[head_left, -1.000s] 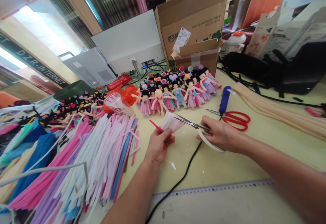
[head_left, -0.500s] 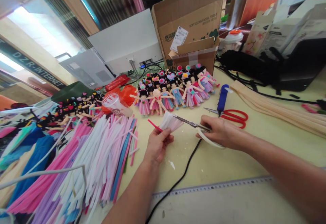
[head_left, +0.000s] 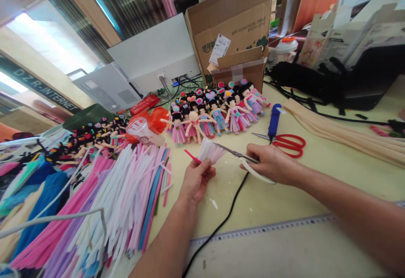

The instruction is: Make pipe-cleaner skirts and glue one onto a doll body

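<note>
My left hand point(head_left: 198, 179) pinches a small fanned bundle of white and pale pink fuzzy strips point(head_left: 211, 151), with a red strip point(head_left: 192, 156) sticking out to its left. My right hand point(head_left: 268, 164) is closed round the white handles of a pair of scissors point(head_left: 236, 153). The blades point left, and their tips are at the upper right edge of the bundle. Whether the tips touch it, I cannot tell. Just beyond the bundle stand rows of small dolls point(head_left: 218, 115) in pink, purple and blue skirts.
Red-handled scissors point(head_left: 288, 143) and a blue-handled tool point(head_left: 274, 120) lie beyond my right hand. Long coloured strips point(head_left: 126, 202) cover the left side. A black cord point(head_left: 218, 227) crosses a ruler point(head_left: 262, 230) in front. A cardboard box point(head_left: 236, 29) stands behind.
The view has shifted slightly, moving the background a little to the left. My right hand and the scissors are slightly further left, closer to my left hand, which still holds the bundle.
</note>
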Action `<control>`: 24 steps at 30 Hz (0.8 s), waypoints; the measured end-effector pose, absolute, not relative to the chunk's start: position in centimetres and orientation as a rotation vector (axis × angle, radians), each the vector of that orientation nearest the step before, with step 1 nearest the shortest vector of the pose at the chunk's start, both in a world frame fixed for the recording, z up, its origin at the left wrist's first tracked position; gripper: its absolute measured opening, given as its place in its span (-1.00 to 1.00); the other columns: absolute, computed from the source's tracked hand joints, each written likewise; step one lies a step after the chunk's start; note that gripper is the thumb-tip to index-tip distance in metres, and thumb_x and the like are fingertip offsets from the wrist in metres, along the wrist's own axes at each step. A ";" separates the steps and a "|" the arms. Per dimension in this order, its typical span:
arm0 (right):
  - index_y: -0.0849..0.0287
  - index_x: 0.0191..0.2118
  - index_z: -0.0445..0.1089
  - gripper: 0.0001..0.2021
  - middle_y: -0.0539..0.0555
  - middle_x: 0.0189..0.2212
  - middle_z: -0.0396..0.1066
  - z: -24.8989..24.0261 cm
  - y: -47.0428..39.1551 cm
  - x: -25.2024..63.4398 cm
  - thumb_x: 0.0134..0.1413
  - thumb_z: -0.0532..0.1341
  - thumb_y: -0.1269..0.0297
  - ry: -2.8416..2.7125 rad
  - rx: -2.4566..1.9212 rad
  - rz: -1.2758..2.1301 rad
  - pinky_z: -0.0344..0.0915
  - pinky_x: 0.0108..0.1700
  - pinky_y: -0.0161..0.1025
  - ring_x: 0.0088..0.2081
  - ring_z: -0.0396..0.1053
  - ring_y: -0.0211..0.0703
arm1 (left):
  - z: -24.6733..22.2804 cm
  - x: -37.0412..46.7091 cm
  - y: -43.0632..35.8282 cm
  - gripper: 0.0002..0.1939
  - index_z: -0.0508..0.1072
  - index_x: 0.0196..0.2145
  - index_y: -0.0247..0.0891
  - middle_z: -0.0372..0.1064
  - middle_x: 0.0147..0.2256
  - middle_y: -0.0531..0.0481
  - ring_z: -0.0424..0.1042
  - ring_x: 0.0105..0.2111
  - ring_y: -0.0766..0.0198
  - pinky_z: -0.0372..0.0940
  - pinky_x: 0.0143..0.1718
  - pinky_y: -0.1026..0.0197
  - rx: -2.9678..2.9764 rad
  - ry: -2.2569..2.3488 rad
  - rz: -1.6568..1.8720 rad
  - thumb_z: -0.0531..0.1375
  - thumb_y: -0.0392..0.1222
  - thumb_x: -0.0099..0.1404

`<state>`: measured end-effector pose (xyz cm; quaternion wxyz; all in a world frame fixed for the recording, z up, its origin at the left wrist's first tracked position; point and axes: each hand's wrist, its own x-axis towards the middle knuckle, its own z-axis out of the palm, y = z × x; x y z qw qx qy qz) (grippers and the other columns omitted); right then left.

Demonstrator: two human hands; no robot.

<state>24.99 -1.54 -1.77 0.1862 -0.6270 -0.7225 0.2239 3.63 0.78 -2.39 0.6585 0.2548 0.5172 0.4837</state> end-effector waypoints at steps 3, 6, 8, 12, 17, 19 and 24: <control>0.10 -0.52 0.10 -0.69 -0.08 -0.63 0.19 -1.8 -1.5 24.9 -0.01 0.15 0.01 -2.025 -1.763 0.642 -0.07 -0.52 -0.33 -0.56 0.11 -0.27 | -2.3 3.7 0.8 -0.81 0.34 -0.46 -0.33 0.39 -0.59 0.07 0.36 -0.66 0.43 0.34 -0.57 0.37 0.574 1.179 1.090 0.32 -0.40 0.04; 0.10 -0.53 0.08 -0.68 -0.09 -0.63 0.18 -1.7 -1.6 24.9 -0.01 0.14 0.01 -2.021 -1.747 0.652 -0.07 -0.52 -0.32 -0.56 0.09 -0.28 | -2.3 3.7 0.8 -0.81 0.34 -0.45 -0.32 0.39 -0.60 0.07 0.36 -0.66 0.43 0.34 -0.58 0.38 0.574 1.191 1.080 0.32 -0.39 0.04; 0.10 -0.53 0.08 -0.68 -0.09 -0.63 0.17 -1.7 -1.6 24.8 -0.01 0.14 0.02 -2.021 -1.741 0.653 -0.07 -0.51 -0.32 -0.56 0.09 -0.28 | -2.3 3.6 0.9 -0.82 0.34 -0.45 -0.33 0.39 -0.60 0.06 0.36 -0.66 0.43 0.34 -0.58 0.38 0.575 1.197 1.079 0.32 -0.39 0.05; 0.10 -0.53 0.09 -0.70 -0.09 -0.64 0.16 -1.8 -1.6 24.8 -0.01 0.14 0.03 -2.012 -1.727 0.661 -0.08 -0.52 -0.31 -0.55 0.09 -0.27 | -2.3 3.6 0.9 -0.84 0.36 -0.46 -0.34 0.39 -0.60 0.06 0.37 -0.66 0.42 0.34 -0.59 0.37 0.573 1.190 1.073 0.30 -0.41 0.05; 0.10 -0.54 0.07 -0.70 -0.09 -0.64 0.15 -1.6 -1.7 24.7 -0.01 0.15 0.05 -2.012 -1.726 0.640 -0.10 -0.52 -0.31 -0.56 0.08 -0.28 | -2.2 3.5 0.8 -0.86 0.37 -0.45 -0.35 0.38 -0.61 0.07 0.36 -0.66 0.43 0.35 -0.58 0.37 0.573 1.173 1.101 0.29 -0.42 0.05; 0.10 -0.54 0.08 -0.70 -0.10 -0.65 0.15 -1.7 -1.8 24.7 -0.01 0.15 0.05 -2.006 -1.731 0.637 -0.11 -0.53 -0.31 -0.56 0.08 -0.28 | -2.3 3.5 0.8 -0.86 0.37 -0.46 -0.35 0.38 -0.61 0.07 0.36 -0.66 0.43 0.35 -0.58 0.37 0.570 1.172 1.103 0.29 -0.42 0.05; 0.10 -0.54 0.06 -0.69 -0.10 -0.65 0.15 -2.0 -1.7 24.8 0.00 0.15 0.06 -2.010 -1.703 0.610 -0.11 -0.54 -0.33 -0.57 0.06 -0.29 | -2.4 3.6 0.9 -0.83 0.36 -0.46 -0.34 0.39 -0.60 0.07 0.36 -0.66 0.43 0.35 -0.57 0.37 0.576 1.178 1.104 0.32 -0.39 0.02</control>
